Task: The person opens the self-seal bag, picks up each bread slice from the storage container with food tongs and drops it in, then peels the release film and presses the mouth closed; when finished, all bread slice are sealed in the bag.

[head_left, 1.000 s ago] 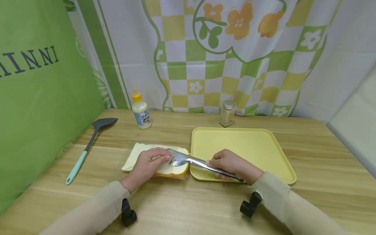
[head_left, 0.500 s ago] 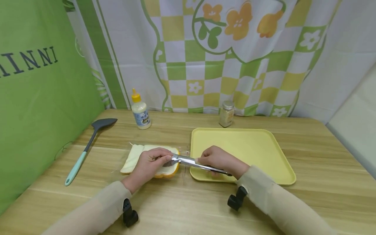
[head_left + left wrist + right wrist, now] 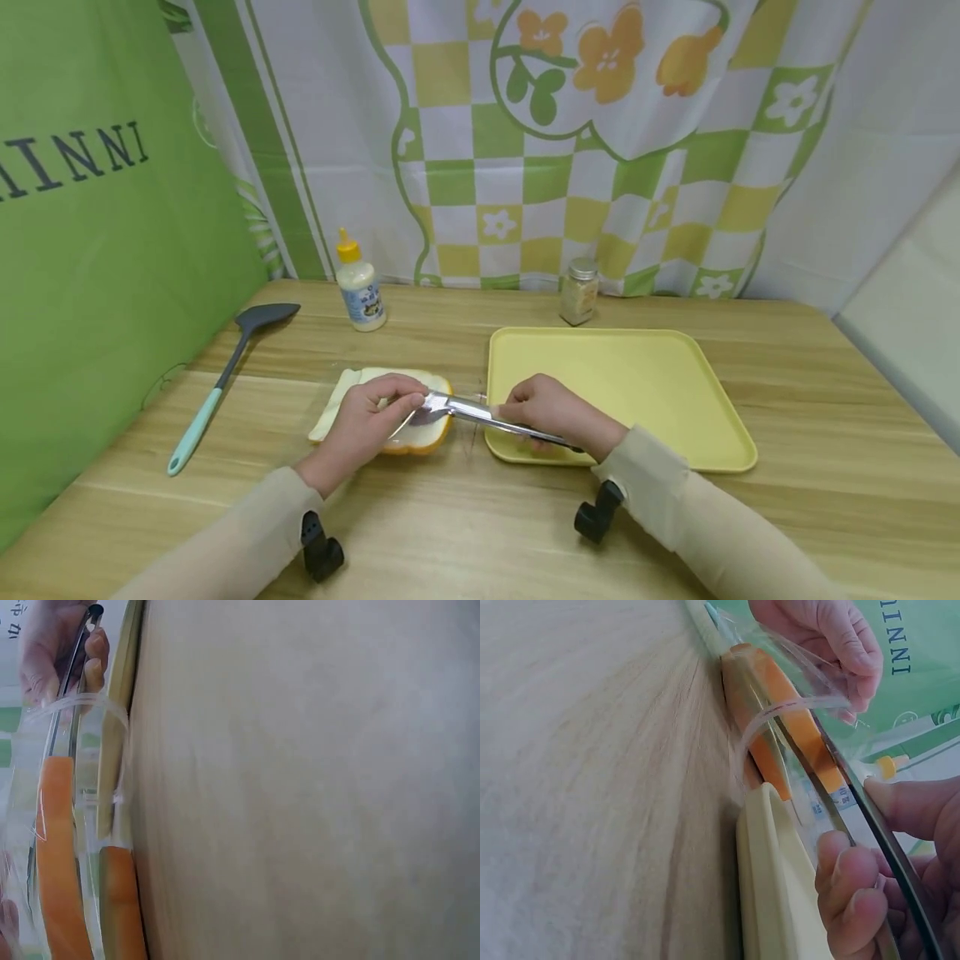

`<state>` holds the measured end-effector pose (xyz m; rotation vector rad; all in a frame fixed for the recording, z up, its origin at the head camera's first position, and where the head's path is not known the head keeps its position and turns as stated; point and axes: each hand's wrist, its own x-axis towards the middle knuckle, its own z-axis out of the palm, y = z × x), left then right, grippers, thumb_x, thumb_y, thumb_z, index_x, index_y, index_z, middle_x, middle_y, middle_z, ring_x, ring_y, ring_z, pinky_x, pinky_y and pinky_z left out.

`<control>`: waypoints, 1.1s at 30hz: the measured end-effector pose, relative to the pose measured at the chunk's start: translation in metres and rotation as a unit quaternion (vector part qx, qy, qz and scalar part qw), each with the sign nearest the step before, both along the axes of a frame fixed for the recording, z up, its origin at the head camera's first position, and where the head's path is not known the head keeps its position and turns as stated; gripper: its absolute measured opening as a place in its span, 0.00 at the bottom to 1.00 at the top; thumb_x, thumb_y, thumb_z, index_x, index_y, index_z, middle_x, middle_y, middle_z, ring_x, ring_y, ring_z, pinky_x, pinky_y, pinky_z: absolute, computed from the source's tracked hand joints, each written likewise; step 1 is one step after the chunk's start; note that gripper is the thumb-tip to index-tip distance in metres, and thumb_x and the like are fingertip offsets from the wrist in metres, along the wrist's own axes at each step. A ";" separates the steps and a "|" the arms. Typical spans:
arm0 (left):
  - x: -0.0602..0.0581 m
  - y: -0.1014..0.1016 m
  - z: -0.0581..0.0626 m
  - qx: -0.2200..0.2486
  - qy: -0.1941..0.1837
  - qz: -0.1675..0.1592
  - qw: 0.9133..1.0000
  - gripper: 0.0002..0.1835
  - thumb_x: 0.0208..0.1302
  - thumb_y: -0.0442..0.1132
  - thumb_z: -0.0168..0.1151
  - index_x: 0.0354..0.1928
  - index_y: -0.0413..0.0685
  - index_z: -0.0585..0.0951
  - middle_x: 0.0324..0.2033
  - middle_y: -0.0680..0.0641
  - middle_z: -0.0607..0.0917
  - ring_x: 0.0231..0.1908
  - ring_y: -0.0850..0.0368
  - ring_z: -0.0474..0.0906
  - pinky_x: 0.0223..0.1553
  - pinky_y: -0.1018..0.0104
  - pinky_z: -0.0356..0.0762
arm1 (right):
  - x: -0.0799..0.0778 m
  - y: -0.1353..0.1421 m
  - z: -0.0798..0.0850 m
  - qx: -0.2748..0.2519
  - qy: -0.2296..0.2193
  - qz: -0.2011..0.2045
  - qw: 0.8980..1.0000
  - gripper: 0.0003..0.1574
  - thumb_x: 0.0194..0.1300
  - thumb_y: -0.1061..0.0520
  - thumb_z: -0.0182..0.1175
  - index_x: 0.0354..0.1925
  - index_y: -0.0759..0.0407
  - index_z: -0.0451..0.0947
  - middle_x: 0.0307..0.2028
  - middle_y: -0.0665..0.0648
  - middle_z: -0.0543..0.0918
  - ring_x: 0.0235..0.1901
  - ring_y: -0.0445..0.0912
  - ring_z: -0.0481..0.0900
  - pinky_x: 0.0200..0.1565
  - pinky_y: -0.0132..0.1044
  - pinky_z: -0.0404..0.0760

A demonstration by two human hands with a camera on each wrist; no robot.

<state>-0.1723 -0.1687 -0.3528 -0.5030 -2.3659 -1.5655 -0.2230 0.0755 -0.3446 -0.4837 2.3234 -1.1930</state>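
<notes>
Toast slices (image 3: 429, 385) with orange crusts lie in a clear plastic bag (image 3: 79, 697) left of the tray. My left hand (image 3: 371, 417) pinches the bag's upper edge near its mouth. My right hand (image 3: 558, 408) grips metal tongs (image 3: 471, 409), thumb on top and fingers curled below. The tongs reach into the bag. In the right wrist view, their arms run above and below the upper slice (image 3: 804, 731); a lower slice (image 3: 742, 705) lies beneath it. The tongs' tips are partly hidden by my left hand and the bread.
A yellow tray (image 3: 622, 367) lies to the right, under my right hand. Behind stand a yellow-capped squeeze bottle (image 3: 362, 292) and a small glass jar (image 3: 580, 292). A grey spatula (image 3: 225, 375) with a mint handle lies at the left. A patterned curtain (image 3: 525, 183) hangs behind the table.
My right hand has moved left, taking the tongs farther over the bread. The bread's right edge has shifted left. My left hand keeps its pinch, slightly moved left.
</notes>
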 end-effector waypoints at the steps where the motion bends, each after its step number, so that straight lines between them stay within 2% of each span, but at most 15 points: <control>1: 0.000 0.000 0.000 -0.002 0.009 0.004 1.000 0.05 0.58 0.32 0.62 0.32 0.36 0.83 0.35 0.42 0.85 0.36 0.64 0.78 0.35 0.70 0.78 | 0.000 0.000 0.000 -0.005 0.002 0.000 1.000 0.17 0.64 0.54 0.56 0.22 0.63 0.74 0.12 0.54 0.72 0.08 0.41 0.66 0.13 0.30 0.65; 7: 0.000 0.007 -0.002 0.008 0.019 -0.027 0.999 0.05 0.59 0.31 0.61 0.33 0.34 0.83 0.35 0.40 0.84 0.35 0.68 0.77 0.36 0.71 0.78 | 0.002 -0.010 -0.005 -0.027 -0.016 -0.008 0.999 0.17 0.64 0.54 0.56 0.22 0.63 0.74 0.12 0.53 0.72 0.08 0.41 0.65 0.13 0.29 0.65; 15: 0.000 0.010 -0.003 -0.005 0.034 -0.028 0.999 0.05 0.58 0.31 0.61 0.32 0.36 0.83 0.33 0.43 0.85 0.35 0.67 0.77 0.37 0.71 0.77 | 0.002 -0.031 -0.009 -0.029 -0.036 -0.027 0.999 0.16 0.64 0.55 0.56 0.22 0.63 0.74 0.13 0.53 0.72 0.09 0.40 0.66 0.12 0.28 0.65; 21: -0.002 0.009 -0.005 0.013 0.019 -0.079 0.997 0.05 0.60 0.29 0.59 0.34 0.33 0.82 0.33 0.39 0.84 0.34 0.66 0.76 0.35 0.72 0.76 | 0.001 -0.037 -0.008 -0.033 -0.032 -0.030 0.998 0.17 0.64 0.56 0.56 0.21 0.62 0.72 0.12 0.53 0.72 0.08 0.40 0.66 0.11 0.28 0.64; 25: -0.003 0.007 -0.006 0.014 0.006 -0.095 0.995 0.05 0.61 0.30 0.58 0.35 0.35 0.82 0.32 0.40 0.83 0.33 0.66 0.76 0.35 0.72 0.76 | 0.000 -0.038 -0.006 -0.031 -0.036 -0.030 0.998 0.17 0.64 0.57 0.55 0.20 0.62 0.72 0.11 0.53 0.72 0.08 0.40 0.66 0.12 0.28 0.65; 27: -0.004 0.006 -0.006 0.010 0.002 -0.092 0.996 0.05 0.61 0.30 0.58 0.34 0.35 0.82 0.32 0.40 0.84 0.33 0.65 0.76 0.35 0.71 0.76 | 0.000 -0.038 -0.005 -0.028 -0.040 -0.026 0.998 0.17 0.65 0.56 0.54 0.20 0.61 0.72 0.12 0.52 0.72 0.08 0.39 0.66 0.12 0.28 0.66; 29: -0.005 0.005 -0.005 0.006 -0.002 -0.075 0.997 0.05 0.61 0.31 0.59 0.33 0.36 0.82 0.31 0.41 0.84 0.33 0.65 0.76 0.34 0.71 0.75 | -0.001 -0.035 -0.004 -0.029 -0.043 -0.019 0.998 0.17 0.65 0.56 0.54 0.21 0.61 0.73 0.12 0.51 0.72 0.08 0.39 0.67 0.13 0.27 0.66; 33: -0.007 0.003 -0.003 0.013 -0.005 -0.001 1.000 0.06 0.61 0.34 0.60 0.31 0.37 0.83 0.30 0.41 0.84 0.30 0.65 0.75 0.32 0.73 0.74 | -0.002 -0.026 0.000 -0.021 -0.031 -0.012 0.999 0.16 0.65 0.54 0.55 0.24 0.62 0.76 0.14 0.52 0.72 0.10 0.39 0.67 0.14 0.28 0.67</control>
